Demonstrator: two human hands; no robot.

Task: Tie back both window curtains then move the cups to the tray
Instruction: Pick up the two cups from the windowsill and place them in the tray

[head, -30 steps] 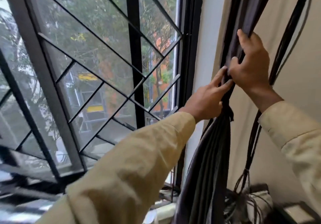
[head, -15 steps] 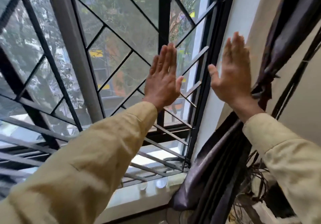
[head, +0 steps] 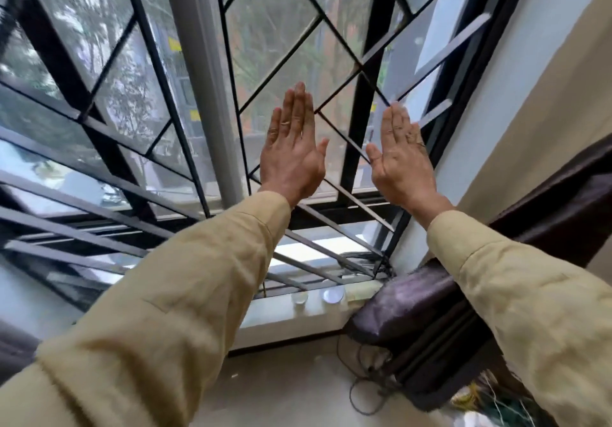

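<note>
Two tan fabric sleeves (head: 185, 310) extend forward from the bottom edge. The dark brown gathered curtain (head: 427, 300) runs diagonally at lower right, passing behind the right sleeve; its bundled fold lies just beside the end of the white window sill (head: 275, 315). Two small pale round cups (head: 299, 299) stand side by side on that sill, near the curtain. Farther out, the left hand (head: 291, 148) and right hand (head: 402, 155) are raised apart, fingers straight, holding nothing, before the black metal window grille (head: 361, 102).
</note>
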